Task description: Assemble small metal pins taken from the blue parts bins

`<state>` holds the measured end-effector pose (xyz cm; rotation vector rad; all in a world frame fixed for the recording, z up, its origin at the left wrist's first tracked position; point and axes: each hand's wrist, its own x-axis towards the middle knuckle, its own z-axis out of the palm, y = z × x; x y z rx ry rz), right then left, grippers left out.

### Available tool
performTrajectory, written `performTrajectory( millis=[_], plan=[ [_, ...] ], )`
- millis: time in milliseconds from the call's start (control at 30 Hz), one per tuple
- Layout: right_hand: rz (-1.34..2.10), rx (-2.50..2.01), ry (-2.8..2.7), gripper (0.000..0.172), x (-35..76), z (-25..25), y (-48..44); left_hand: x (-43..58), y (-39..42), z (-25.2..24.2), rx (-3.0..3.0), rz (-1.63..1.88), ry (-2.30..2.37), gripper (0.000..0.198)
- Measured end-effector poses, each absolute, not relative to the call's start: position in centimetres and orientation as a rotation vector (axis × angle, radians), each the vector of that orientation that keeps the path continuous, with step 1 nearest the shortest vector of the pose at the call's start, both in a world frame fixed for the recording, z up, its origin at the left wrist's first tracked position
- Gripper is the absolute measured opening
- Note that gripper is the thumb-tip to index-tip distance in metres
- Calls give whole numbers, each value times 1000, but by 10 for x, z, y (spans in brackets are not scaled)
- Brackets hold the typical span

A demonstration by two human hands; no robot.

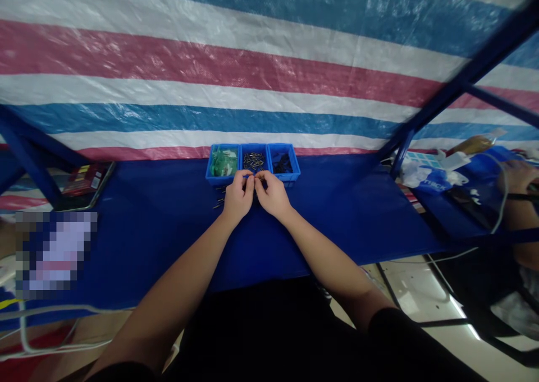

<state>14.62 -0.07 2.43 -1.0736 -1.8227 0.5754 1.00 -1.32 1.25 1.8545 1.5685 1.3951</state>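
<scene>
My left hand (238, 197) and my right hand (270, 193) meet fingertip to fingertip just in front of three blue bins. Both are closed in a pinch; whatever lies between the fingers is too small and too covered to name. The left bin (208, 173) holds green and clear plastic pieces (224, 162). In the middle bin sit many small dark and brass-coloured metal pins (254, 161). Black small parts (282, 163) fill part of the right bin (297, 171). A few thin dark pins (218, 203) lie on the blue table beside my left hand.
On the blue table (168, 202) at the left are a dark red box (82, 179) and a blurred-out flat item (61, 253). Blue frame posts (404, 146) flank the work area. Cluttered bags (433, 171) and another person's arm (520, 213) are at the right.
</scene>
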Motion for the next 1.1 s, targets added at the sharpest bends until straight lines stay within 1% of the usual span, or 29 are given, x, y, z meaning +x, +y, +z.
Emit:
performTrajectory(
  millis=[233, 400, 467, 600, 700, 767, 933, 1100],
  plan=[
    [561, -1103, -1856, 23, 147, 25, -1, 9, -12, 11, 1884, 1374, 1575, 27],
    [567, -1078, -1818, 18, 146, 26, -1, 8, -11, 11, 1895, 1411, 1633, 27],
    [550, -1047, -1818, 18, 145, 26, -1, 8, -10, 11, 1887, 1436, 1654, 29],
    [498, -1002, -1855, 12, 146, 25, -1, 7, -9, 10, 1898, 1441, 1663, 39],
    [482, -990, -1863, 12, 147, 26, -1, 7, -10, 10, 1899, 1441, 1644, 42],
    [478, -977, -1862, 13, 147, 27, -1, 8, -11, 11, 1889, 1442, 1637, 40],
    [473, -976, -1847, 15, 149, 31, -1, 9, -12, 11, 1859, 1457, 1617, 28],
    [477, -991, -1852, 16, 150, 29, 0, 9, -11, 9, 1867, 1436, 1611, 25]
  ],
)
